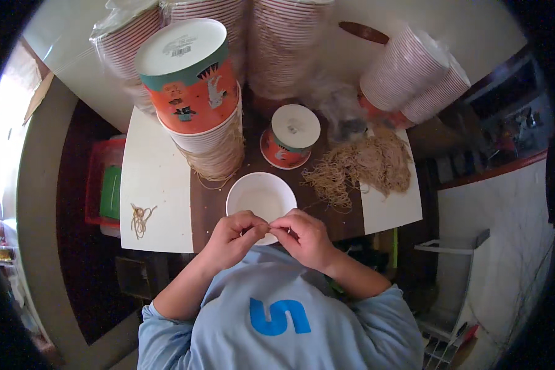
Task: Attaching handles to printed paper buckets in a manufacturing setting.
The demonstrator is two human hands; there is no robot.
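Note:
A white paper bucket [259,192] stands at the table's near edge, its open mouth turned up toward me. Over its near rim my left hand [237,235] and my right hand [302,237] meet, thumbs and fingers pinched together. Whatever sits between the fingertips is too small to make out. Beyond the bucket, to the right, lies a loose heap of tan string [376,163]. A small bundle of string [140,220] rests on the white tabletop at the left.
At the left rises a tall stack of upturned orange buckets [194,98], string draped round its lower part. A shorter upturned bucket [293,129] stands mid-table. Plastic-wrapped stacks of buckets [290,46] line the back; more wrapped buckets [407,71] lean at the right.

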